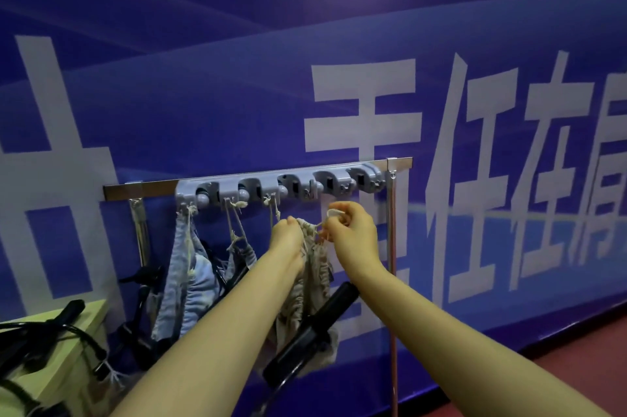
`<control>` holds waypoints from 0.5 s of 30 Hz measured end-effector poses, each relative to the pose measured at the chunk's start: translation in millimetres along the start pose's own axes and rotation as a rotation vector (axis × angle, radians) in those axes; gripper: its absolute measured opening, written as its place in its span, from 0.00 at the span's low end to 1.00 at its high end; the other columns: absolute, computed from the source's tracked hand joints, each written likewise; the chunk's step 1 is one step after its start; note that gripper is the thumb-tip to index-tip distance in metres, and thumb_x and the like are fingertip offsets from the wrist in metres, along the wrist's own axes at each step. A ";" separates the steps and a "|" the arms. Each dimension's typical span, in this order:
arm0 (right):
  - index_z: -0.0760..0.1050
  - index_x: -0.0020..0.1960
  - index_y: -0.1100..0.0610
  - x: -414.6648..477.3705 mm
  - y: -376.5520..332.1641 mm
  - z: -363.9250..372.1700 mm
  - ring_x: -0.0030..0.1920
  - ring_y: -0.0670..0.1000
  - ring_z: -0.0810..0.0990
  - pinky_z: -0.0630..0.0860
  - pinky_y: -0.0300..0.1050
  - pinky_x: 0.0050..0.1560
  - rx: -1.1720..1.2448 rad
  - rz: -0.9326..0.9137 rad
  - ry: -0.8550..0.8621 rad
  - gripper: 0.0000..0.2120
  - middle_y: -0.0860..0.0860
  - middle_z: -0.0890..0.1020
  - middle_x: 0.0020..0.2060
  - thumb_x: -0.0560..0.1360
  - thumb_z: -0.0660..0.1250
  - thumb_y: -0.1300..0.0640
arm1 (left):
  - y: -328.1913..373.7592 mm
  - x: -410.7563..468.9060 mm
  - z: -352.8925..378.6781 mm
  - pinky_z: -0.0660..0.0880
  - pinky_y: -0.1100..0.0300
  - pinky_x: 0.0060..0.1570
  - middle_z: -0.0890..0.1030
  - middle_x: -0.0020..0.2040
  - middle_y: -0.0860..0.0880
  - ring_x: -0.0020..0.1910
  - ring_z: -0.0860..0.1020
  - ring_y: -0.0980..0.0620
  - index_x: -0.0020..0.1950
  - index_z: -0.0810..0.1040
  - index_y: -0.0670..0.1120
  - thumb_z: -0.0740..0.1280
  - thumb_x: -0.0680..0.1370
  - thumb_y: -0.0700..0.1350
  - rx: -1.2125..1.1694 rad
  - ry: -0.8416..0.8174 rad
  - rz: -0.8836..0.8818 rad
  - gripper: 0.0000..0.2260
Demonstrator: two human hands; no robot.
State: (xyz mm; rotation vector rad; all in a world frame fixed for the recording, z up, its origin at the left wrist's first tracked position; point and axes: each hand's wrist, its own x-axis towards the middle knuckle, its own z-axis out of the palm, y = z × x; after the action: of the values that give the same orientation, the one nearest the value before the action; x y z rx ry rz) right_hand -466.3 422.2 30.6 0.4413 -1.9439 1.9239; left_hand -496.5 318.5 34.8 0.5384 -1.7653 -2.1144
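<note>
Blue banner wall (203,94) is rising behind the fingers, a grey hook rack (271,184) hanging just above. Left hand (288,235) is gripping the beige bag (314,281) at its gathered mouth; right hand (354,230) is pinching its cord (334,212); a black handle (325,318) is crossing below.

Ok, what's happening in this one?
A person seems to be hanging a beige drawstring bag on the grey hook rack. The left hand grips the bag's gathered top; the right hand pinches its cord loop just below the rack, not yet hooked. A blue bag already hangs at the left.
</note>
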 end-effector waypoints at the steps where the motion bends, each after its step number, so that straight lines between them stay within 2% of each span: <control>1: 0.73 0.50 0.54 5.3 0.6 3.1 0.33 0.47 0.78 0.79 0.46 0.41 0.168 0.055 0.006 0.08 0.50 0.78 0.34 0.76 0.59 0.65 | 3.3 0.7 0.0 0.78 0.50 0.51 0.79 0.41 0.39 0.40 0.79 0.42 0.44 0.76 0.38 0.50 0.83 0.47 0.045 -0.001 0.024 0.19; 2: 0.72 0.50 0.54 11.8 0.8 5.7 0.32 0.47 0.77 0.78 0.45 0.39 0.273 0.092 0.012 0.09 0.51 0.78 0.34 0.77 0.59 0.66 | 5.0 4.8 0.7 0.78 0.50 0.49 0.78 0.36 0.40 0.38 0.78 0.43 0.36 0.74 0.40 0.50 0.83 0.46 0.079 0.004 0.046 0.21; 4: 0.72 0.49 0.54 28.2 3.7 11.1 0.32 0.47 0.74 0.73 0.41 0.33 0.316 0.126 0.024 0.08 0.50 0.77 0.35 0.77 0.59 0.66 | 7.4 19.2 0.5 0.77 0.49 0.53 0.77 0.35 0.42 0.40 0.77 0.43 0.32 0.74 0.43 0.49 0.83 0.45 0.158 0.008 0.066 0.23; 5: 0.72 0.48 0.54 35.5 4.8 13.4 0.32 0.46 0.73 0.71 0.39 0.32 0.308 0.130 0.020 0.07 0.50 0.76 0.35 0.77 0.60 0.65 | 6.9 25.4 -1.5 0.76 0.50 0.55 0.79 0.38 0.41 0.41 0.77 0.43 0.34 0.77 0.42 0.50 0.83 0.45 0.199 0.019 0.086 0.23; 7: 0.73 0.46 0.54 52.1 5.1 17.7 0.32 0.45 0.71 0.68 0.37 0.32 0.277 0.119 -0.030 0.07 0.49 0.74 0.35 0.77 0.60 0.65 | 4.1 40.4 -4.9 0.77 0.54 0.51 0.80 0.52 0.37 0.46 0.75 0.45 0.52 0.80 0.37 0.51 0.83 0.45 0.305 0.021 0.116 0.20; 8: 0.74 0.46 0.55 59.7 3.3 19.2 0.33 0.44 0.71 0.67 0.36 0.33 0.246 0.102 -0.058 0.08 0.49 0.74 0.35 0.77 0.60 0.66 | 3.7 45.1 -7.2 0.75 0.56 0.48 0.78 0.60 0.36 0.48 0.73 0.47 0.61 0.76 0.35 0.52 0.83 0.44 0.351 0.002 0.132 0.19; 9: 0.74 0.46 0.56 68.0 0.9 20.5 0.34 0.44 0.71 0.67 0.35 0.34 0.208 0.069 -0.082 0.07 0.49 0.75 0.36 0.77 0.61 0.66 | 3.9 49.0 -7.7 0.73 0.58 0.47 0.76 0.64 0.36 0.49 0.71 0.48 0.66 0.72 0.35 0.52 0.83 0.44 0.387 -0.001 0.163 0.19; 12: 0.74 0.44 0.55 96.3 -2.6 26.9 0.38 0.47 0.76 0.72 0.39 0.39 0.069 -0.032 -0.127 0.08 0.53 0.80 0.42 0.76 0.62 0.66 | 5.1 65.7 -6.5 0.69 0.57 0.50 0.75 0.65 0.35 0.50 0.72 0.46 0.67 0.71 0.34 0.52 0.83 0.44 0.430 0.000 0.181 0.19; 15: 0.76 0.43 0.53 118.9 -2.1 34.4 0.49 0.52 0.80 0.77 0.46 0.49 -0.130 -0.111 -0.167 0.08 0.54 0.82 0.47 0.75 0.64 0.65 | 3.7 78.6 -2.0 0.69 0.57 0.55 0.77 0.58 0.41 0.59 0.75 0.40 0.65 0.72 0.37 0.51 0.83 0.46 0.388 -0.013 0.145 0.19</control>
State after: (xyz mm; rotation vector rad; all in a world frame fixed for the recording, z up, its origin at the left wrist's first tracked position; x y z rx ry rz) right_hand -571.6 392.1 88.1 0.6769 -2.0855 1.7288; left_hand -564.1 278.3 32.3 0.4753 -2.1656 -1.6891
